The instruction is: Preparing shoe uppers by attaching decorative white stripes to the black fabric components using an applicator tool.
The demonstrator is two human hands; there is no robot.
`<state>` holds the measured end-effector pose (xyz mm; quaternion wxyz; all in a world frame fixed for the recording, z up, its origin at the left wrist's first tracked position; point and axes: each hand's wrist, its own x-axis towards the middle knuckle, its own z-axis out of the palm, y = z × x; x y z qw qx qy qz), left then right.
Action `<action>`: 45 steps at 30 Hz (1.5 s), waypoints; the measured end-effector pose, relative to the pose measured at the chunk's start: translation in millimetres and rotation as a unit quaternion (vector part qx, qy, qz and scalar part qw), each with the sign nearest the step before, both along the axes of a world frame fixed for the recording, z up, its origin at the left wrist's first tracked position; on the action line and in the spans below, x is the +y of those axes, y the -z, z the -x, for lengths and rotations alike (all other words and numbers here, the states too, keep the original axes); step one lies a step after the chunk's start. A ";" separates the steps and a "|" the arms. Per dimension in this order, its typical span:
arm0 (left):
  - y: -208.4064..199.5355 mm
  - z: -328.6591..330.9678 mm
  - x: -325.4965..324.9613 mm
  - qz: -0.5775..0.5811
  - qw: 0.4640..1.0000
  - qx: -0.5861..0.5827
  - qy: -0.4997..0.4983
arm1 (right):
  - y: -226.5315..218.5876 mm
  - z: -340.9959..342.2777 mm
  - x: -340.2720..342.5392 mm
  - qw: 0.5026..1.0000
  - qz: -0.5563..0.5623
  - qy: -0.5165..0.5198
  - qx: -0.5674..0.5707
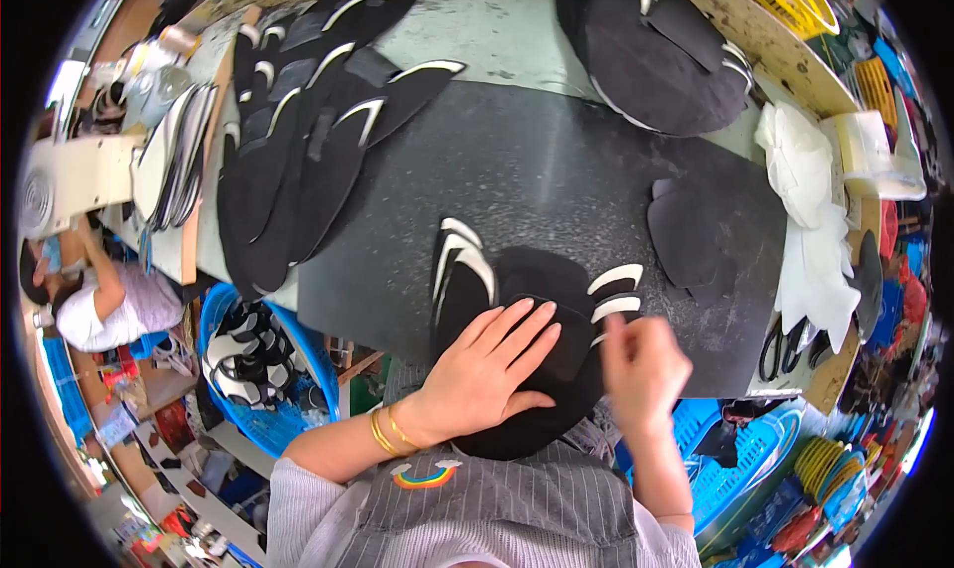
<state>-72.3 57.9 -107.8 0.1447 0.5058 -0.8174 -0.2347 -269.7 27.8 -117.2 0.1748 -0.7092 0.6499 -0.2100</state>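
The left hand (pixel 492 364) lies flat, fingers (pixel 517 320) spread wide, pressing a black fabric piece (pixel 542 270) down on the dark mat (pixel 537 170) that covers the worktop (pixel 497 31). The right hand (pixel 644 361) hovers just beside that piece, blurred, so whether its fingers hold anything cannot be told. Black pieces with white strips (pixel 459 265) lie touching the fabric piece. Scissors (pixel 785 344) rest well apart from it, past the right hand.

Bright even light, fisheye-bent edges, right hand (pixel 644 361) motion-blurred
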 end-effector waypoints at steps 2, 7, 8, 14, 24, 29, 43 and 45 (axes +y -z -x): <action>2.2 -14.9 0.5 0.004 0.990 0.142 -0.015 | -12.8 15.0 -28.9 0.997 0.069 0.037 0.011; 1.9 -102.1 -8.4 0.221 0.913 0.106 -0.326 | 16.4 49.0 -55.7 0.977 0.171 -0.059 0.114; 10.2 -132.8 -6.1 0.245 0.877 0.097 -0.401 | 20.4 56.7 -56.6 0.983 0.135 -0.067 0.103; 46.0 -262.8 -13.8 0.070 0.830 -0.112 -0.542 | 24.4 53.2 -94.5 0.991 0.128 -0.026 0.016; 4.9 -293.8 -20.2 0.350 0.781 -0.174 -0.487 | 13.0 56.3 -78.7 0.976 0.052 0.007 -0.211; -71.6 -222.1 -13.8 0.525 0.766 -0.093 -0.359 | 8.2 88.1 -64.6 0.950 -0.022 0.000 -0.310; -42.7 -22.2 39.9 -0.158 0.965 0.211 0.001 | -49.0 38.8 21.6 0.899 -0.051 0.075 -0.428; -28.0 -15.9 28.8 -0.327 0.876 0.343 -0.093 | -35.7 24.3 27.7 0.863 -0.122 0.067 -0.486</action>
